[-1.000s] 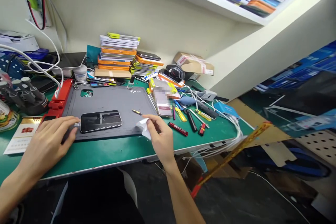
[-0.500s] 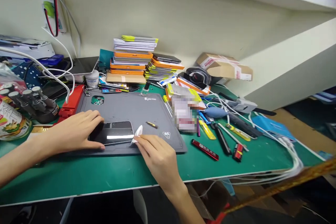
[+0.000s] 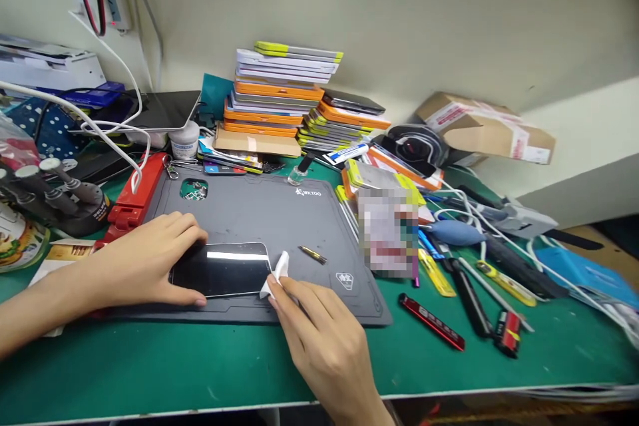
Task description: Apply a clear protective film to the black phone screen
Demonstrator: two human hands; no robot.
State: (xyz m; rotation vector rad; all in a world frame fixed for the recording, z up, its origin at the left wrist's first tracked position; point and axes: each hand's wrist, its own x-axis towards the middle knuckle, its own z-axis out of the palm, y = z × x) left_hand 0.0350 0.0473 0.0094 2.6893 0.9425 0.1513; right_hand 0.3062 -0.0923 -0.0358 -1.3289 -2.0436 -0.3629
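Note:
A black-screened smartphone (image 3: 224,273) lies flat on the grey work mat (image 3: 249,206), a bright streak reflected across its glass. My left hand (image 3: 150,259) grips its left end, with the thumb along the near edge and the fingers at the far edge. Pinched in the fingertips of my right hand (image 3: 324,333) is a white wipe (image 3: 281,268), pressed against the phone's right edge. To the right of the wipe, a small dark and gold tool (image 3: 313,254) rests on the mat. A small glass bottle (image 3: 299,172) with a black cap stands at the mat's back edge.
Stacked phone-part boxes (image 3: 279,93) rise against the wall. A red tool (image 3: 134,193) and a screwdriver stand (image 3: 80,206) are on the left. Right of the mat lie a red multi-button bar (image 3: 432,323), a blue air blower (image 3: 456,233), a yellow cutter (image 3: 506,283) and loose cables.
The camera view has shifted, so the bench appears lower and further right. Both hands keep their holds on the phone and the wipe, with the wipe still at the phone's right edge.

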